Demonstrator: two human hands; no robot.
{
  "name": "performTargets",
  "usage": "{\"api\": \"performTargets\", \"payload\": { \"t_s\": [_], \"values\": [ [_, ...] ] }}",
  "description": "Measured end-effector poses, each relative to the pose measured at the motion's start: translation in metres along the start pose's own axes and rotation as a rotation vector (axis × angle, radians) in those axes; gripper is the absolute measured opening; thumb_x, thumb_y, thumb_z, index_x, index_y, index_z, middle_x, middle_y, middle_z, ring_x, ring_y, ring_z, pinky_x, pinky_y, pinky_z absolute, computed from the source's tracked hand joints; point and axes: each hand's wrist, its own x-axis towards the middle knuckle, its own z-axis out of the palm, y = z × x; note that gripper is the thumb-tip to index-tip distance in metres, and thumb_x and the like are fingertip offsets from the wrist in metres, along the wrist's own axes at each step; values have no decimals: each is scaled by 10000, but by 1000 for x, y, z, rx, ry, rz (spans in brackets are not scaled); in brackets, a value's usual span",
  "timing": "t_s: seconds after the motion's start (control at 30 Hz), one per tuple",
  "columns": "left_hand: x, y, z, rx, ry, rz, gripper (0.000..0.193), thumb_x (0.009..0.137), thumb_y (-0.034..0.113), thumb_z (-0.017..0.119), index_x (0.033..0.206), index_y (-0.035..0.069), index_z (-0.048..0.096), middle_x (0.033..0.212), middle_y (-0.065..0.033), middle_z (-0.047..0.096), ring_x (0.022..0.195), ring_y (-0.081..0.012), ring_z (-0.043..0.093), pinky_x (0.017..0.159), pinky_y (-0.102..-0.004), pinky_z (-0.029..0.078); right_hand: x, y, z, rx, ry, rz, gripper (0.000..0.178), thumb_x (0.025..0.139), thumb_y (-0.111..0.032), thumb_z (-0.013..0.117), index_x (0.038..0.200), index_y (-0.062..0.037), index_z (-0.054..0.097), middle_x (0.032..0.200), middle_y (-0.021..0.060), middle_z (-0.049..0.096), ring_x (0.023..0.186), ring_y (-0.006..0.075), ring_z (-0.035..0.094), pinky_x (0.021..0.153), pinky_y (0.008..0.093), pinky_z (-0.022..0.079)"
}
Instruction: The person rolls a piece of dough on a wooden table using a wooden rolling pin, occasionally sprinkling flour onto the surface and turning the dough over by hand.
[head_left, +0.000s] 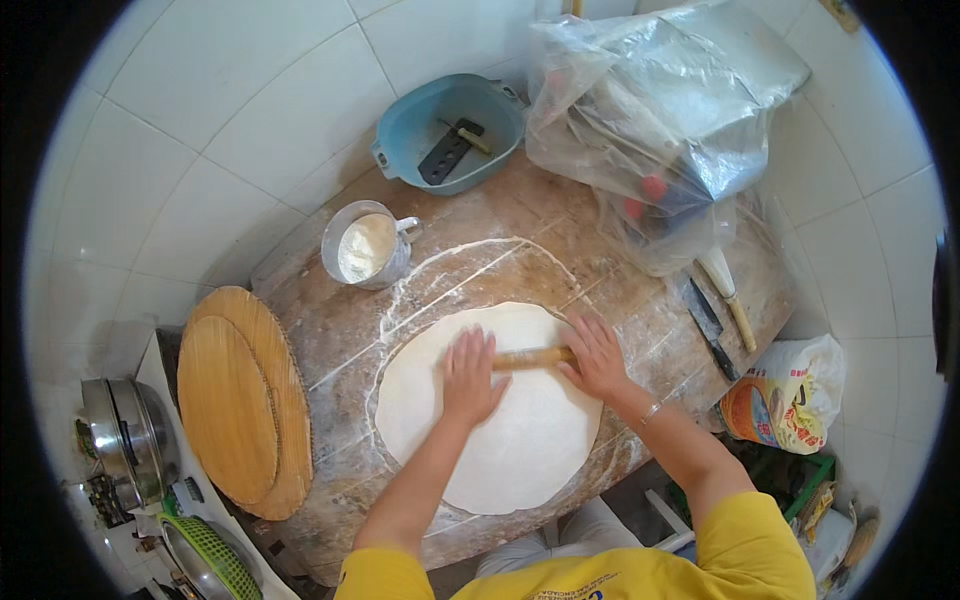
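Note:
A wide, round sheet of dough (530,440) lies thin and pale on the wooden table. Across its far part rests a wooden rolling pin (535,358), its middle bare between my hands. My left hand (470,372) is over the pin's left end, fingers pointing away and the thumb on the near side. At the other end, my right hand (597,355) grips the pin, with the fingers over it and the thumb below. Both palms hide the pin's ends. A line of flour (450,250) curves on the table beyond the dough.
Beyond the dough are a clear jug of flour (367,248) and a blue basin (450,100) holding a dark flat tool. Round wooden boards (225,410) lean at left. Rightward are a knife (712,328), a wooden-handled brush (730,290), a plastic-covered bundle (660,120) and a printed sack (785,395).

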Motion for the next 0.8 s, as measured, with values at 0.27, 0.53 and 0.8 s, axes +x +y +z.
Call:
{"api": "performTargets", "payload": {
  "t_s": [0.27,0.53,0.8],
  "values": [
    [-27,-33,1,74,252,-131,737,881,350,584,1437,-62,330,1516,-226,316,1429,-395,246,1156,-522,165,78,-31,27,-39,-34,-135,588,852,-396,642,1324,-79,489,1485,159,394,1378,349,353,1134,521,248],
    [27,-56,-7,149,264,-232,647,916,354,538,1426,-13,383,1505,-243,329,1407,-401,275,1157,-526,181,150,-32,40,-22,25,7,734,878,-458,581,1457,-68,355,1537,213,281,1393,385,303,1139,526,217],
    [-88,1,8,-11,79,-251,862,854,413,624,1470,-62,252,1544,-253,234,1445,-404,185,1166,-564,96,46,-46,12,-160,-228,-268,839,797,-410,680,1488,-107,314,1520,175,322,1375,394,310,1134,577,173]
  ]
}}
